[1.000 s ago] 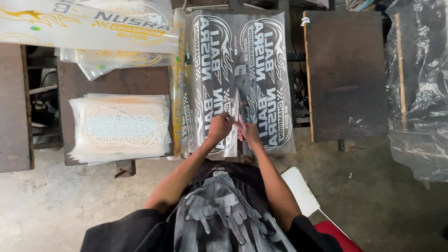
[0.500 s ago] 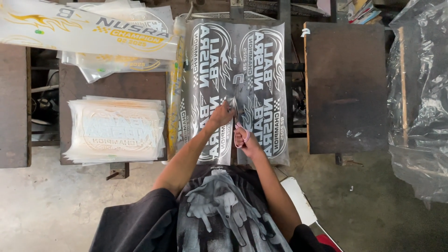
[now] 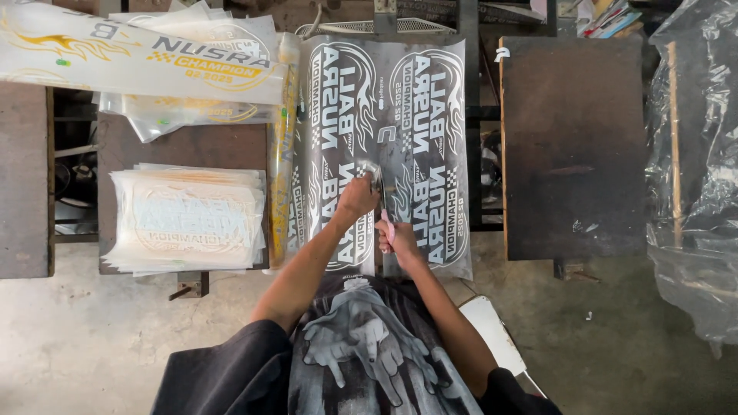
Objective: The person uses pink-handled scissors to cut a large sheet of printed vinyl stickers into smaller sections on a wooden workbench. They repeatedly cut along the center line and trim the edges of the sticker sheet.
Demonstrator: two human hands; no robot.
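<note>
**Cut runs further up the printed film sheet**

Upper left of frame: long white printed banner strips with yellow and grey graphics (image 3: 146,54) lie across a dark brown worktable (image 3: 184,150). Below them, left-centre, a stack of clear film sheets with pale white prints (image 3: 188,219) sits flat on that table, well apart from both hands.

Centre: a large glossy transparent film sheet with two columns of white mirrored lettering and flame graphics (image 3: 384,115) lies over a dark platen. Left hand (image 3: 357,198) rests on the sheet at the middle seam, fingers curled, pressing the film flat; it grips nothing that I can see. Just beside it, right hand (image 3: 398,238) is closed around a pink-handled cutting tool (image 3: 387,221), blade end at the seam; the blade itself is too small to make out.

Change: compared with the two earlier frames, the left hand sits higher up the sheet and the right hand follows below it, so both have shifted toward the upper part of the frame along the centre line. Judged from that, the split between the two printed columns is partly done, with the upper stretch still joined.

Right: a bare dark brown square board (image 3: 573,146), then crumpled clear plastic sheeting (image 3: 692,154) at the right edge.
</note>
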